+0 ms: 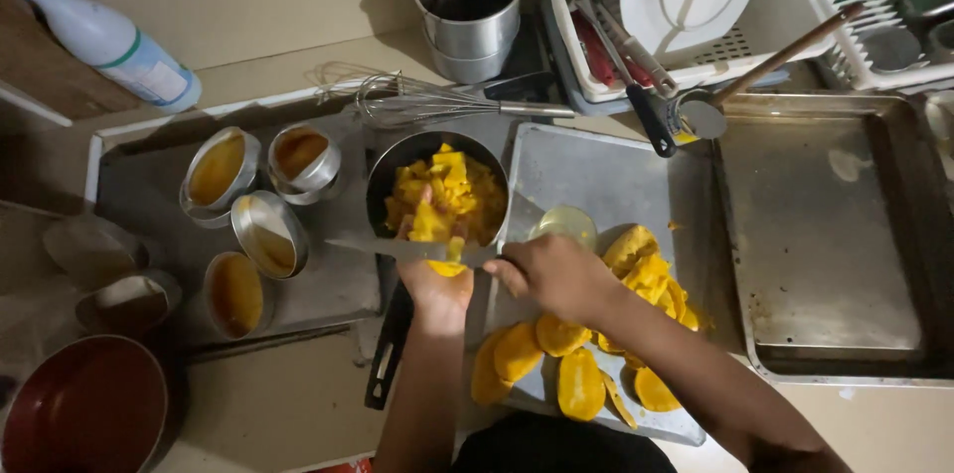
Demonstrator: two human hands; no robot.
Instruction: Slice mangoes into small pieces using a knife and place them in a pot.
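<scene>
Over metal bowl [383, 175] of yellow fruit chunks [447, 190], L hand [435, 289] closed round a fruit piece [445, 267]; R hand [552, 274] gripped knife [397, 248], blade w/ edge against it.

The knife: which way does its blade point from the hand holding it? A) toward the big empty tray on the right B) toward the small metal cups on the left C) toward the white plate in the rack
B: the knife in the right hand has its blade reaching left toward the small metal cups.
</scene>
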